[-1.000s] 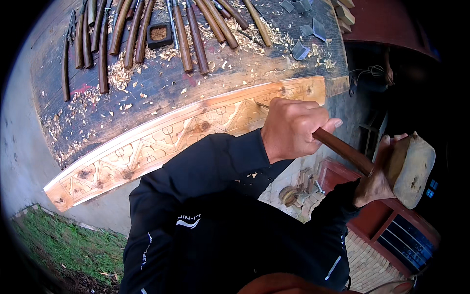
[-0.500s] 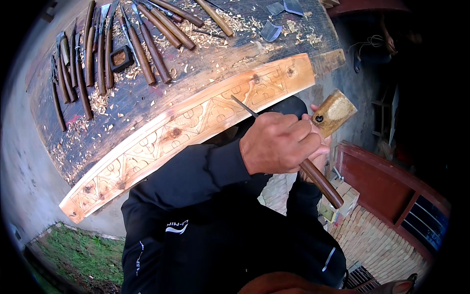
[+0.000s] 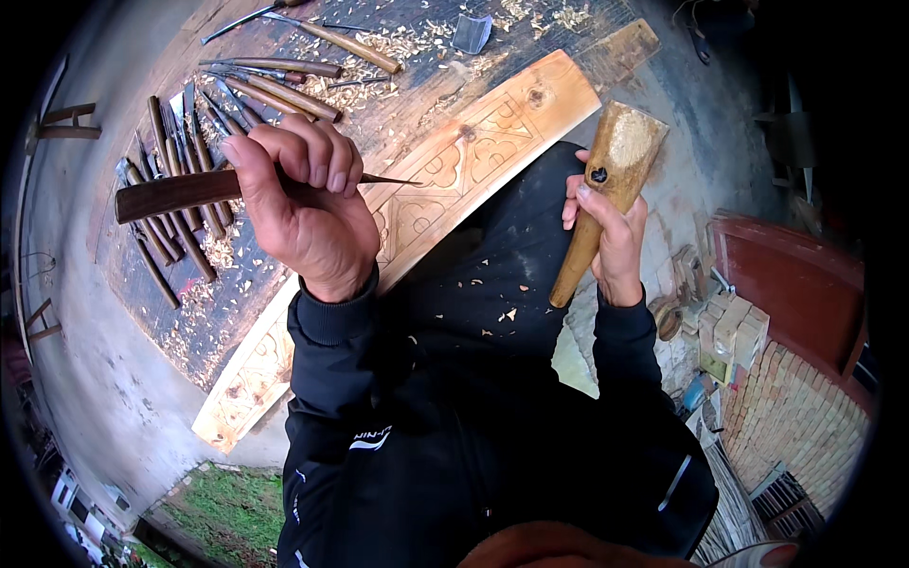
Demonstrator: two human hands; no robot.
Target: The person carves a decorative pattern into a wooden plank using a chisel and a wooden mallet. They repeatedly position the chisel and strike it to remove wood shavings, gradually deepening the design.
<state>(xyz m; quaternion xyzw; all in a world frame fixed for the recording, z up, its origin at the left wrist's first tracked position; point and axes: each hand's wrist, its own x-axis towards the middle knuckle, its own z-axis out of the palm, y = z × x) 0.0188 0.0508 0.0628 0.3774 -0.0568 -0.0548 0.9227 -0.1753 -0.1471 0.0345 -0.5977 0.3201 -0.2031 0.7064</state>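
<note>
My left hand (image 3: pixel 312 213), turned palm up over the tool pile, grips a carving chisel by its dark wooden handle (image 3: pixel 156 199); its thin tip points right over the long pale plank (image 3: pixel 511 114). I cannot tell whether the tip touches it. The plank bears incised curved and angular patterns and lies along the bench edge, partly hidden by my left arm. To the right of the plank, my right hand (image 3: pixel 615 241) holds a wooden mallet (image 3: pixel 630 142) by its handle, head upward, over my dark-clothed leg.
The worn bench (image 3: pixel 445 90) carries several chisels (image 3: pixel 194 260), shavings and a grey metal piece (image 3: pixel 472 33). A red panel (image 3: pixel 786 293), stacked blocks (image 3: pixel 734 331) and brickwork (image 3: pixel 786 426) are at the right, grass (image 3: pixel 222 511) at lower left, wooden frames (image 3: pixel 71 128) at far left.
My left hand has moved left and turned palm up, swinging the chisel's handle end leftward. The mallet now stands clear of my left hand at the right. The whole view has shifted.
</note>
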